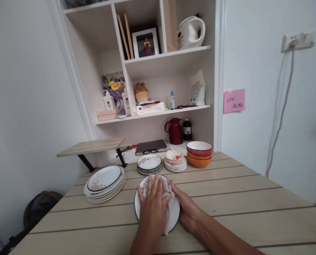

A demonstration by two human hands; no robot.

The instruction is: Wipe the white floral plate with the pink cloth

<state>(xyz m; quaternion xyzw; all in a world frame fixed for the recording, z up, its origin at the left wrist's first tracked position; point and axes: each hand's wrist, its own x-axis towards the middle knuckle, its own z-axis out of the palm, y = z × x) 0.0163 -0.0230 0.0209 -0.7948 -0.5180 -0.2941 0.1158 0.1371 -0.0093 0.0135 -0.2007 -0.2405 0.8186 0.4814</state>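
Observation:
A white plate with a dark rim (140, 209) lies flat on the wooden table (240, 198) just in front of me. My left hand (153, 205) rests on top of it, fingers stretched out and pressing a pale pink cloth (168, 193) onto the plate. My right hand (186, 209) holds the plate's right edge, fingers curled along the rim, partly under the cloth.
A stack of large floral plates (104, 183) sits to the left. Behind are a stack of smaller plates (149, 164), small dishes (175, 161) and stacked red and orange bowls (199, 153). Shelves with a red jug (174, 131) and a low wooden riser (92, 147) stand at the back.

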